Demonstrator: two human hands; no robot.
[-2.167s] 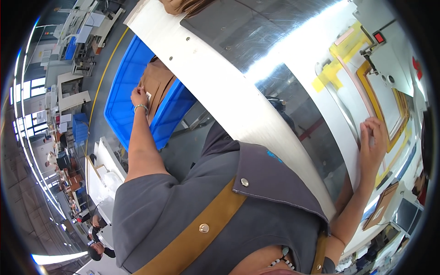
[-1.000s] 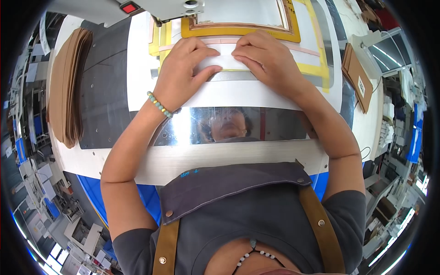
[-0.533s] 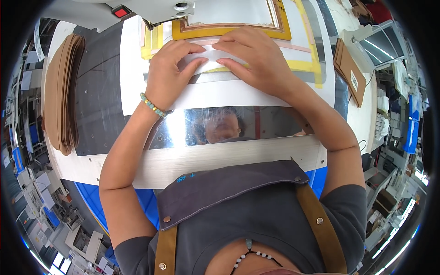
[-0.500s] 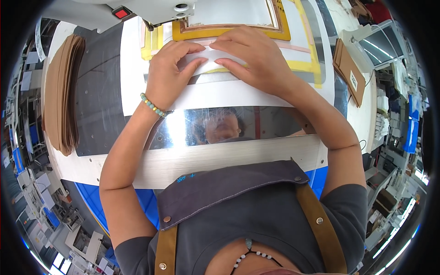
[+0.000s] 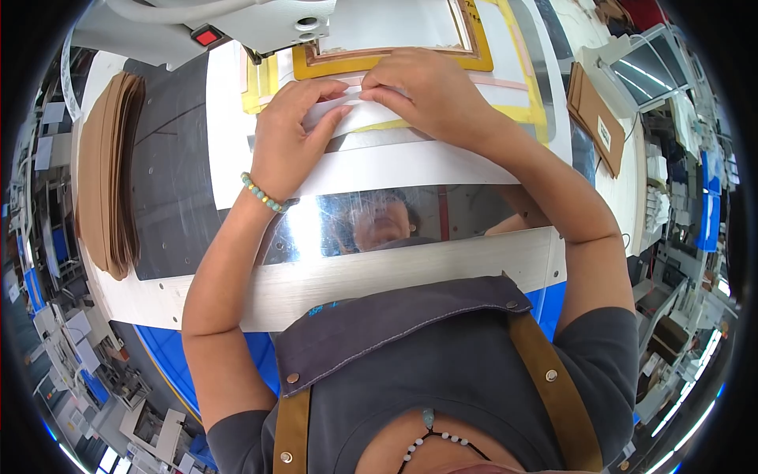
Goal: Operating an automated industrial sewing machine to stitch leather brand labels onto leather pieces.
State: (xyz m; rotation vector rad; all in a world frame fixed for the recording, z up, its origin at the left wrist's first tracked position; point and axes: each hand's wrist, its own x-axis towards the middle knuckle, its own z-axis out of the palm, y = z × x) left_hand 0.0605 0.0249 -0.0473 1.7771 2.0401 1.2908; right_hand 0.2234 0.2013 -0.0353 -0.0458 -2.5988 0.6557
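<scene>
My left hand (image 5: 290, 134), with a beaded bracelet at the wrist, rests over a white sheet (image 5: 395, 162). Its fingers are curved, and a gap shows between thumb and forefinger. Beside it, my right hand (image 5: 434, 93) has thumb and forefinger brought together in a pinch near a pale pink strip (image 5: 505, 83). Whatever lies in that pinch is too small to make out. Just beyond both hands lies a yellow-edged frame (image 5: 483, 55) with a brown inner border and a white middle. Strips of yellow tape (image 5: 527, 115) run along the sheet's right side.
A machine head (image 5: 268, 24) with a red switch (image 5: 207, 36) overhangs the far left. Brown folded pieces (image 5: 110, 174) are stacked at the left, and a brown flat piece (image 5: 598, 118) lies at the right. A shiny metal plate (image 5: 466, 212) spans the near side.
My right thumb and forefinger have closed from a wide gap into a pinch. The left hand stays nearly in place, with thumb and forefinger still apart. The view has shifted slightly.
</scene>
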